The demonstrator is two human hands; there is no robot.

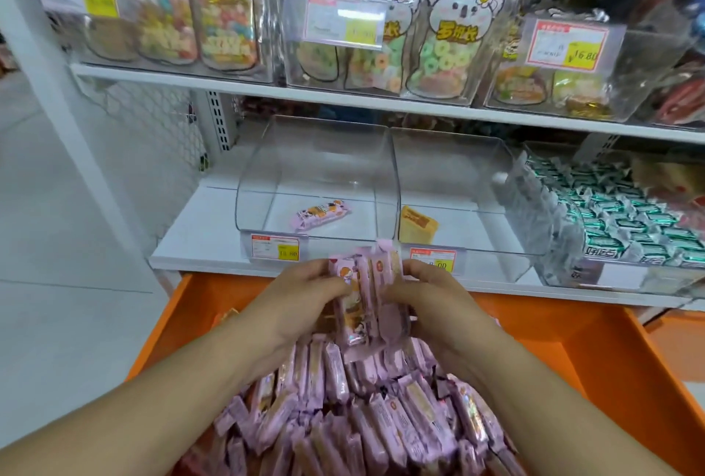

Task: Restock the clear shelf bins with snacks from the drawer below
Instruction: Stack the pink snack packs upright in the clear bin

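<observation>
With the left hand [301,296] and right hand [431,300] clamping a bundle of pink snack packs [364,296] upright between them in one grip, carry it level (squeezed evenly, ends aligned) into the near-empty clear bin [267,185] just beyond, above the drawer [595,353].

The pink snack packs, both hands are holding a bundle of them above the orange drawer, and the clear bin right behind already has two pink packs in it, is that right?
Not quite. In the head view, both the left hand and right hand hold the bundle of pink snack packs above the orange drawer, but the clear bin behind holds only one pink pack, not two.
</observation>
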